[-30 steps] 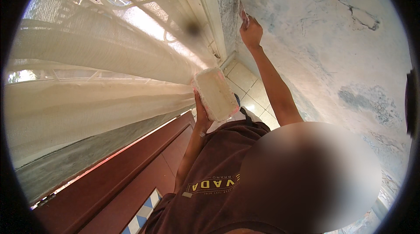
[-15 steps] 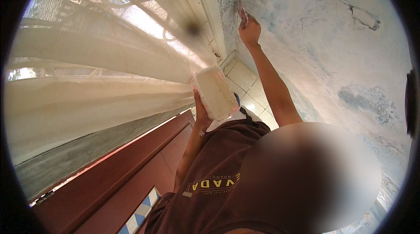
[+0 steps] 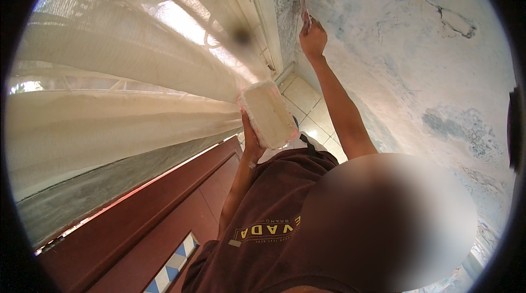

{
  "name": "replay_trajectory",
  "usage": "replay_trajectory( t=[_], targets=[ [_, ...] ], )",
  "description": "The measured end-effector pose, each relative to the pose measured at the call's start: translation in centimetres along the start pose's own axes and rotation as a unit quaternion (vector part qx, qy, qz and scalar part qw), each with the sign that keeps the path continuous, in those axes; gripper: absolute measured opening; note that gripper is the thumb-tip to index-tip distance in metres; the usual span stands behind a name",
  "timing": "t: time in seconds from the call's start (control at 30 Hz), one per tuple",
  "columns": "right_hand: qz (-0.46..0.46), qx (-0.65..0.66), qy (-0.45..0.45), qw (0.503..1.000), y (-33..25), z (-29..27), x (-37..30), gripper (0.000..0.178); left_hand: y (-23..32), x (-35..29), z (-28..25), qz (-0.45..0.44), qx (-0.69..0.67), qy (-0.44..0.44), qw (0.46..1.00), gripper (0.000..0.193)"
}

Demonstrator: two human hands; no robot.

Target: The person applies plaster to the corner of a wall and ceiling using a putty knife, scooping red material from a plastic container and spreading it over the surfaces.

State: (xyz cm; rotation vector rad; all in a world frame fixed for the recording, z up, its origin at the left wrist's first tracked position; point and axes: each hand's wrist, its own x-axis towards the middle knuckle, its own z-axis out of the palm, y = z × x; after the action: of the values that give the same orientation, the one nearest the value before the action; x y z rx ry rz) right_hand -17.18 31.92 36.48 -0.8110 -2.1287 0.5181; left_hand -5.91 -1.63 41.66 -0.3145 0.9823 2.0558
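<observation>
My left hand (image 3: pixel 252 142) is wrapped round the side of a rectangular tub (image 3: pixel 244 108) in front of my body. Its whitish rim is crusted with pink traces, and pale cream material (image 3: pixel 268 115) shows inside. My right arm reaches up to the patchy wall (image 3: pixel 378 74). There my right hand (image 3: pixel 314 39) is closed round a narrow, flat, pinkish tool (image 3: pixel 304 9), which looks like a putty knife. Its tip lies by the inner corner where the wall meets a grey, rough strip (image 3: pixel 284 19); whether it touches cannot be told.
Sheer cream curtains (image 3: pixel 126 74) hang at the left before a barred window. Below them are a grey ledge (image 3: pixel 109 178) and a reddish-brown panel (image 3: pixel 137 211). Beige floor tiles (image 3: pixel 302 95) lie beneath. The wall has a crack (image 3: pixel 438 8) and a dark stain (image 3: pixel 457 128).
The tub has tilted and shifted very slightly to the left. My right hand and the tool stay almost in the same place at the corner.
</observation>
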Motion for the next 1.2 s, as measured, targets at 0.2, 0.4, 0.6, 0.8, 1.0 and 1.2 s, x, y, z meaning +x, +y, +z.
replay_trajectory(
  t=[0.2,0.4,0.6,0.8,1.0,1.2],
  targets=[
    [-0.011,0.001,-0.012,1.0,-1.2,1.0,0.0,0.027,0.2,0.2,0.3,-0.001,0.019,-0.013,1.0,0.085],
    [-0.033,0.017,-0.003,0.999,-1.4,1.0,-0.3,0.021,0.0,0.4,0.6,-0.017,-0.002,-0.024,1.0,0.081],
    [-0.019,0.03,-0.025,0.999,-0.8,-0.5,-0.1,0.03,-0.1,0.4,0.4,-0.029,-0.001,-0.009,1.0,0.081],
    [-0.013,0.06,0.035,0.998,0.3,-0.8,0.9,0.012,-0.1,0.8,-0.1,-0.011,-0.004,-0.015,1.0,0.086],
    [0.013,0.02,0.018,1.0,1.0,-1.1,0.8,0.011,0.1,0.8,0.5,-0.003,0.009,-0.021,1.0,0.085],
    [0.058,0.022,0.057,0.996,-0.6,-4.6,-2.7,0.014,0.7,0.2,0.1,0.004,-0.002,-0.005,1.0,0.084]
  ],
)
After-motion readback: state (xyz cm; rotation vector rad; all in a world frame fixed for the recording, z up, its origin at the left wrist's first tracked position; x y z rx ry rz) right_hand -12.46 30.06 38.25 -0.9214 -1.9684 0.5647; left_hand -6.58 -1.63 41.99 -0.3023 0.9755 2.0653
